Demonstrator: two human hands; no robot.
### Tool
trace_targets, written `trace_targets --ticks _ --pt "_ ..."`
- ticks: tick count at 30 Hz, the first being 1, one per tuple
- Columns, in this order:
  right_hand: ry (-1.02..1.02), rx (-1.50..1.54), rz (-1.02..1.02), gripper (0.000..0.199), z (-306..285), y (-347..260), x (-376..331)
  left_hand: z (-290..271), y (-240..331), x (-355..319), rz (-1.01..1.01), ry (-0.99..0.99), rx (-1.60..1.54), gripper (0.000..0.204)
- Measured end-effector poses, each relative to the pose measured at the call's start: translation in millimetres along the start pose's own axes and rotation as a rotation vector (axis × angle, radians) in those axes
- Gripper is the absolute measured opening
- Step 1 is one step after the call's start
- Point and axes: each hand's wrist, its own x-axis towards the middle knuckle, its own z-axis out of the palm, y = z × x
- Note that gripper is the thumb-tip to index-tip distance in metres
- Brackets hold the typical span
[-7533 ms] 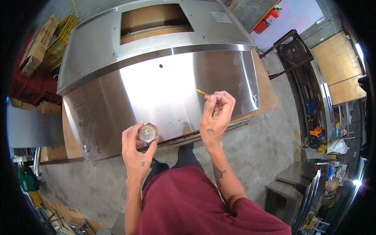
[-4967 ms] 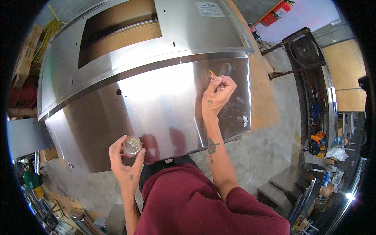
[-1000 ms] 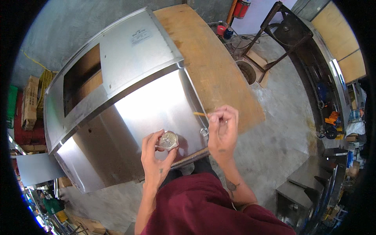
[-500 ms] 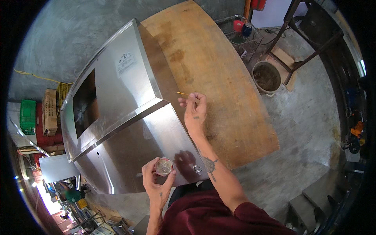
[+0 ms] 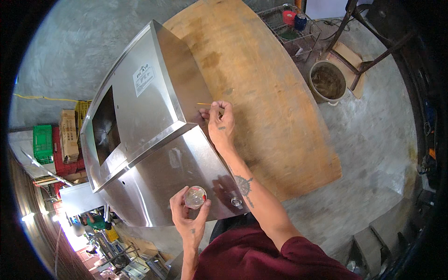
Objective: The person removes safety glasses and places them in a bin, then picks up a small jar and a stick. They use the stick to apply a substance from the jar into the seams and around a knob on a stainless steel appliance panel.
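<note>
My left hand (image 5: 190,224) grips a small round see-through cup (image 5: 194,198) between thumb and fingers, its open top facing up. A little pale content and a spot of red show in it. This hand is over the lower front panel (image 5: 158,186) of a shiny stainless steel cabinet. My right hand (image 5: 220,123) pinches a thin yellow stick (image 5: 204,103), which points left toward the cabinet's side wall (image 5: 182,70). Whether the stick's tip touches the metal I cannot tell. A white label (image 5: 143,80) and a dark rectangular opening (image 5: 106,126) mark the upper panel.
The cabinet sits by a large wooden board (image 5: 280,121). A metal ring (image 5: 236,202) is on the lower panel. To the right are a bucket (image 5: 328,83), a wire rack (image 5: 303,35) and a dark metal frame (image 5: 347,60). Crates (image 5: 43,143) stand at the left.
My right hand has moved left with the yellow stick, closer to the cabinet's side. My left hand holds the cup in nearly the same place. The view has shifted slightly.
</note>
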Motion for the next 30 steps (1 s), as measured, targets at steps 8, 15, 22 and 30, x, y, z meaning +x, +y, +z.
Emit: trace_targets --ticks 8,15,22,30 --pt "0.018 -0.024 -0.039 0.023 4.3 3.0 -6.0 5.8 -0.4 -1.1 0.004 -0.004 -0.007 0.069" --pt "0.014 -0.034 -0.072 0.023 3.4 3.1 -6.5 7.7 -0.8 -1.8 -0.006 -0.008 0.010 0.069" --pt "0.008 -0.090 -0.094 0.022 2.7 7.1 -3.7 8.2 -2.3 -1.0 -0.007 -0.022 0.007 0.069" --pt "-0.014 -0.123 -0.102 0.021 0.7 8.9 -2.4 8.7 -1.8 -0.2 0.009 -0.022 0.021 0.069"
